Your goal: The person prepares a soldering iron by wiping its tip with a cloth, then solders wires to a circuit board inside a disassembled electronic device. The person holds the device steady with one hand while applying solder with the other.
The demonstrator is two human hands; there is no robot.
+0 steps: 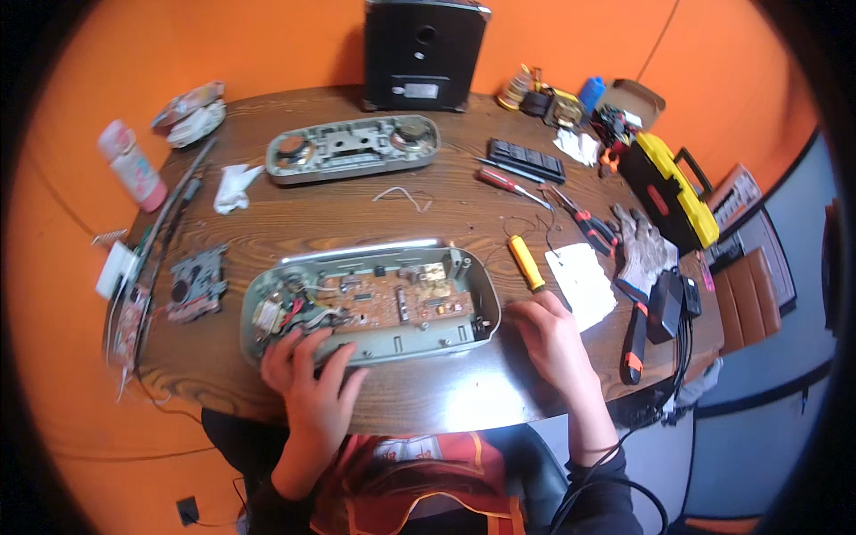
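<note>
An opened grey-green casing (410,341) of an audio device lies in front of me, its brown circuit board (374,305) and bundled wires (290,308) exposed. My left hand (312,370) rests on its near left edge with fingers spread. Just off the casing's right end is my right hand (548,339), its fingers bent and drawn together; whatever they may pinch is too small or hidden to make out. A yellow-handled tool (526,262) lies right beyond those fingers, its lower end against or behind them. I cannot tell whether the hand touches it.
Farther back lies the other casing half (352,165) with two speakers. To the right are a red screwdriver (513,187), pliers (584,218), white paper (581,285), gloves (642,250) and a yellow-black toolbox (673,192). A loose mechanism (198,283) sits left; a black box (426,53) stands behind.
</note>
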